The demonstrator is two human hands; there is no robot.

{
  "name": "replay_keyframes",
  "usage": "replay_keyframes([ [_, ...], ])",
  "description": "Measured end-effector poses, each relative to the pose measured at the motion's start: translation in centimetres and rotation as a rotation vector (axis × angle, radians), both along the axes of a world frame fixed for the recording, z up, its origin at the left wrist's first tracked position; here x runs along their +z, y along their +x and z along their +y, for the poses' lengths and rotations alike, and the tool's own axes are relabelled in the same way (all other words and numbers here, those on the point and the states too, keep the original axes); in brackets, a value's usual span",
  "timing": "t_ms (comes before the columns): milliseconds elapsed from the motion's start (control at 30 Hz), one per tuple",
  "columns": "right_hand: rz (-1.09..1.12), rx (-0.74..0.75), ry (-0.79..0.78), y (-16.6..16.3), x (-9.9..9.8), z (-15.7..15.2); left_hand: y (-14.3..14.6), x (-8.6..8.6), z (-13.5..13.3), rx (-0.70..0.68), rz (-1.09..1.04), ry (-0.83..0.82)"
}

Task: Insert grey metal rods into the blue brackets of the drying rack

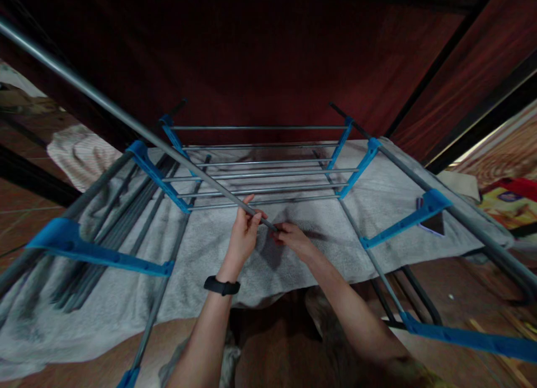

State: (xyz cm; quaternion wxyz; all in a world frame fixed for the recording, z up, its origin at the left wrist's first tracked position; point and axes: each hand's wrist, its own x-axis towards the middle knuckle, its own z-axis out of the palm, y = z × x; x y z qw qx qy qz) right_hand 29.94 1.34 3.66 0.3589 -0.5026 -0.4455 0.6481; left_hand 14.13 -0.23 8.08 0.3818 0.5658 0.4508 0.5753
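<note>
A long grey metal tube (168, 148) slants from the upper left down to the middle, held in the air. My left hand (245, 228), with a black band (221, 285) on its wrist, is closed around the tube near its lower end. At that end, the fingers of my right hand (291, 239) pinch the tube's tip. Around my hands stands a partly assembled drying rack, with blue plastic brackets (159, 175) joined by grey cross rods (268, 174). Both hands are between the rack's two sides, above the grey towel (235, 259).
Several loose grey tubes (109, 242) lie on the towel at left. A phone (432, 223) rests on the right. A dark red curtain (260, 57) hangs behind the rack. Striped cloth (84, 153) is at far left, a yellow and red package (509, 203) at far right.
</note>
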Motion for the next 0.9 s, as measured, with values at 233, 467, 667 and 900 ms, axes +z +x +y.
replay_keyframes([
  [233,-0.099,0.07,0.062,0.0,-1.0,0.4,0.3,0.2,-0.2,0.003,0.044,-0.048],
  [467,-0.032,0.057,0.047,-0.6,-1.3,0.1,0.6,-0.2,-0.3,-0.044,0.046,-0.064],
  [667,0.012,0.068,0.012,-1.1,-1.3,-0.1,0.7,-0.2,-0.5,-0.056,0.072,0.002],
  [900,-0.054,0.089,0.086,-0.6,-0.7,-0.1,0.0,-0.3,-0.5,-0.036,0.126,0.016],
])
